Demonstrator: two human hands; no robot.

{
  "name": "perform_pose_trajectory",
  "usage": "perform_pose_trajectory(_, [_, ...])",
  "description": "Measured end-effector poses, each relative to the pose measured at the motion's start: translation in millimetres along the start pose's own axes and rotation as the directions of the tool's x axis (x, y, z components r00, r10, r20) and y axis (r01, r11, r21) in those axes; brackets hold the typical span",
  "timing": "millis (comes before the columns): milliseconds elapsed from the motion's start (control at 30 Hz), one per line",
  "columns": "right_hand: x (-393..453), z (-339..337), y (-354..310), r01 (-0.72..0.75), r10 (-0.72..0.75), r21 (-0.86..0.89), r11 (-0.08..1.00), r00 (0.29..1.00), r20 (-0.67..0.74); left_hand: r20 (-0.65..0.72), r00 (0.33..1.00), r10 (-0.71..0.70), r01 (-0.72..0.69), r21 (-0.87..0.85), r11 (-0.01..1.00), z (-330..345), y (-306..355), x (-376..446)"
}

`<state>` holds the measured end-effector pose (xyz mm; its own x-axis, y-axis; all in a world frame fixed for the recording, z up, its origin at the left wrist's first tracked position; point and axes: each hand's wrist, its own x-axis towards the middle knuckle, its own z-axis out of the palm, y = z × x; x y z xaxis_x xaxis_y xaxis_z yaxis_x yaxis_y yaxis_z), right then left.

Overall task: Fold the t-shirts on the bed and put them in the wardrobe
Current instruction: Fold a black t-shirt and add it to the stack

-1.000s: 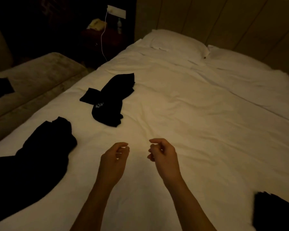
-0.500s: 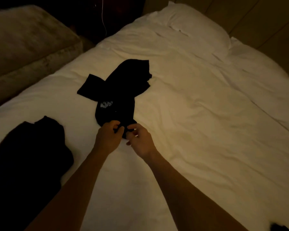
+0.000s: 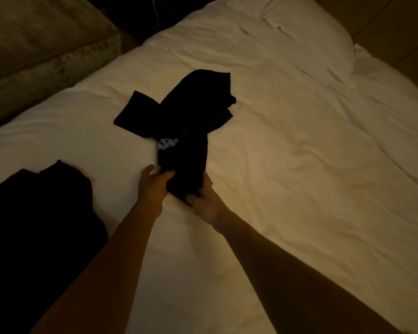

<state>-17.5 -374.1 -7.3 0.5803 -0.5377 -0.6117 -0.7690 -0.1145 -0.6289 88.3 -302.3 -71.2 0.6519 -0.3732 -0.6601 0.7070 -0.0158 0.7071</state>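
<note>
Head view: fingers (image 3: 168, 174) around t-shirt (image 3: 184, 131) hem.

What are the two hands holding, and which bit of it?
Both the left hand and right hand grip the crumpled black t-shirt by its near end, one at each side.

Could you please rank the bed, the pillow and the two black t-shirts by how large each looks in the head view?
1. Bed
2. T-shirt at the left edge, though it is cut off and nearer the camera
3. Pillow and the held t-shirt: too alike to rank
</note>
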Motion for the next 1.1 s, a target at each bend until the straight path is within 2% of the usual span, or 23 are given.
perform_pose_trajectory(67, [-1.8, 0.9, -0.1, 0.014, -0.012, 0.073, 0.997, 0.999, -0.03, 0.06, 0.996, 0.072, -0.079, 0.118, 0.99, 7.4, 5.8, -16.5])
perform_pose_trajectory(133, [-6.6, -3.2, -1.6, 0.04, -0.03, 0.249, 0.968, 0.999, -0.045, 0.115, 0.986, 0.123, -0.146, 0.213, 0.966, 12.7, 8.6, -39.3])
perform_pose_trajectory(200, [-19.0, -8.3, -7.4, -0.008, 0.016, 0.393, 0.92, 1.0, -0.018, 0.177, 0.973, 0.151, -0.191, 0.238, 0.952, 15.4, 9.5, -63.0])
perform_pose_trajectory(300, [-38.9, -11.5, -3.1, -0.039, 0.046, 0.305, 0.952, 0.999, -0.016, 0.217, 0.956, 0.196, -0.24, 0.199, 0.95, 8.4, 12.1, -94.4])
perform_pose_trajectory(533, [-112.8, -40.3, -8.4, 0.189, -0.135, 0.298, 0.936, 0.972, -0.193, 0.276, 0.92, 0.277, -0.351, 0.271, 0.896, -3.5, 35.0, -147.2])
perform_pose_trajectory(600, [-138.5, -59.3, -23.9, 0.239, -0.17, 0.301, 0.923, 0.957, -0.237, 0.355, 0.888, 0.291, -0.39, 0.248, 0.887, 4.2, 46.6, -167.9])
perform_pose_trajectory(700, [-181.6, -95.9, -47.2, 0.307, -0.203, 0.323, 0.895, 0.926, -0.318, 0.52, 0.794, 0.315, -0.476, 0.211, 0.854, 25.5, 59.4, -213.5])
perform_pose_trajectory(767, [-217.6, -123.9, -62.1, 0.362, -0.216, 0.345, 0.866, 0.893, -0.394, 0.586, 0.719, 0.374, -0.601, 0.253, 0.758, 40.5, 65.5, -249.6])
perform_pose_trajectory(833, [-256.4, -150.7, -75.8, 0.4, -0.208, 0.426, 0.811, 0.879, -0.43, 0.636, 0.639, 0.433, -0.724, 0.308, 0.617, 53.6, 69.5, -283.3])
perform_pose_trajectory(900, [-302.1, -178.4, -87.2, 0.453, -0.24, 0.474, 0.755, 0.864, -0.443, 0.685, 0.551, 0.476, -0.827, 0.372, 0.422, 65.7, 73.6, -314.9])
perform_pose_trajectory(967, [-348.3, -204.0, -95.5, 0.543, -0.341, 0.454, 0.707, 0.823, -0.453, 0.699, 0.496, 0.516, -0.865, 0.45, 0.222, 76.6, 76.6, -340.7])
perform_pose_trajectory(1000, [-371.8, -214.6, -97.6, 0.582, -0.386, 0.429, 0.69, 0.799, -0.462, 0.688, 0.491, 0.535, -0.861, 0.479, 0.174, 82.1, 78.0, -354.2])
perform_pose_trajectory(1067, [-413.0, -231.2, -96.1, 0.636, -0.442, 0.377, 0.674, 0.756, -0.483, 0.65, 0.489, 0.581, -0.855, 0.489, 0.172, 92.0, 78.3, -385.1])
perform_pose_trajectory(1100, [-431.1, -237.1, -92.9, 0.651, -0.455, 0.359, 0.669, 0.741, -0.494, 0.646, 0.458, 0.611, -0.869, 0.469, 0.155, 96.7, 76.5, -399.9])
